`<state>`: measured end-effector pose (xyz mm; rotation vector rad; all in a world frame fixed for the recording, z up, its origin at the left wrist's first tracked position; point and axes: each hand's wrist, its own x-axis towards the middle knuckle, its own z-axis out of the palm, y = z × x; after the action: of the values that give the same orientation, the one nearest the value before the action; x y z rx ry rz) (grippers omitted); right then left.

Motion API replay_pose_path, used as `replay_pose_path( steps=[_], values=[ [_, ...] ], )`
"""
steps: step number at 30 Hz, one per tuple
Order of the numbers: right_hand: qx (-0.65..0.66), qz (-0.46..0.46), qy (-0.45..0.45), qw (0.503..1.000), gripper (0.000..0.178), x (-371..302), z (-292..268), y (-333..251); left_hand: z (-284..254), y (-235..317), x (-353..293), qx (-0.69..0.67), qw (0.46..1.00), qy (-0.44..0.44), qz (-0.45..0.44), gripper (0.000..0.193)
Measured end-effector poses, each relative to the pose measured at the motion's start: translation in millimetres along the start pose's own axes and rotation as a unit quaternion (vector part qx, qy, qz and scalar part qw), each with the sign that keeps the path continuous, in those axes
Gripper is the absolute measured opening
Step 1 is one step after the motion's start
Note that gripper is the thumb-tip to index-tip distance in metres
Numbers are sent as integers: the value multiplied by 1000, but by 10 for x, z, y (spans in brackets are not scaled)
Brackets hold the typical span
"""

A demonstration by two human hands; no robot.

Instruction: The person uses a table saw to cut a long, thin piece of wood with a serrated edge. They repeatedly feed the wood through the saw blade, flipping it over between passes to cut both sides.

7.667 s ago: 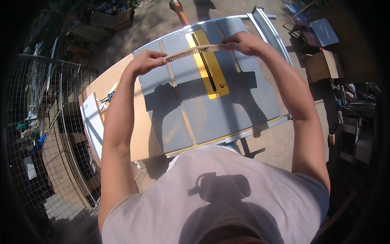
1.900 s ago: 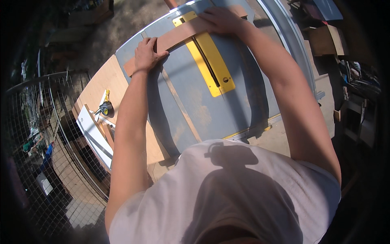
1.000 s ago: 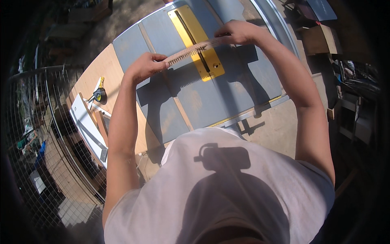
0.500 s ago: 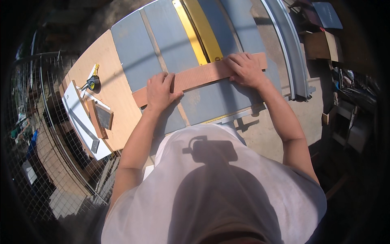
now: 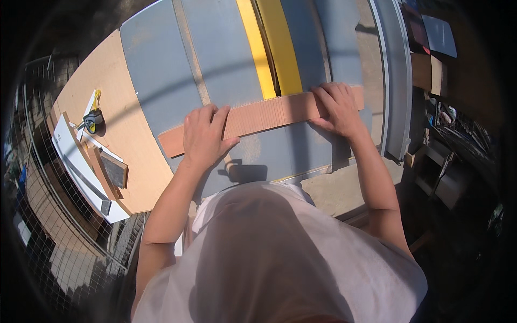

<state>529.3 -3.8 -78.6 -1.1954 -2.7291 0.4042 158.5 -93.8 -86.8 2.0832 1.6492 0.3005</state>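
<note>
A reddish wooden board (image 5: 258, 117) lies crosswise on a blue-grey saw table (image 5: 226, 48), its middle scored with a row of close parallel grooves. My left hand (image 5: 205, 134) grips it toward the left end, fingers over the top and thumb at the near edge. Toward the right end my right hand (image 5: 339, 110) holds it the same way. The far edge of the board meets a yellow insert plate (image 5: 288, 59) with a dark slot, and covers the plate's near end. I cannot make out a blade in the slot.
On the plywood side table (image 5: 107, 64) at left lie a tape measure (image 5: 93, 121), a try square (image 5: 89, 180) and a small dark block (image 5: 114, 171). A grey metal rail (image 5: 396, 81) runs along the right. Wire mesh (image 5: 64, 226) stands at far left.
The board has slid slightly away from me, over the near end of the yellow plate. Both hands keep their hold on it. The whole view has shifted a little.
</note>
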Motion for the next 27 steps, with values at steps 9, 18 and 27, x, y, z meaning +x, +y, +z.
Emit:
replay_pose_path(
  steps=[9, 18, 27],
  values=[
    [5, 0, 16, 1000, 68, 273, 65, 64, 109, -307, 161, -40, 996, 61, 45, 94],
    [-1, -10, 21, 1000, 70, 412, 43, 204, 47, -344, 334, -5, 998, 49, 35, 99],
    [14, -7, 19, 1000, 75, 444, -126, 238, -117, -207, 440, -10, 998, 41, 36, 92]
  ],
)
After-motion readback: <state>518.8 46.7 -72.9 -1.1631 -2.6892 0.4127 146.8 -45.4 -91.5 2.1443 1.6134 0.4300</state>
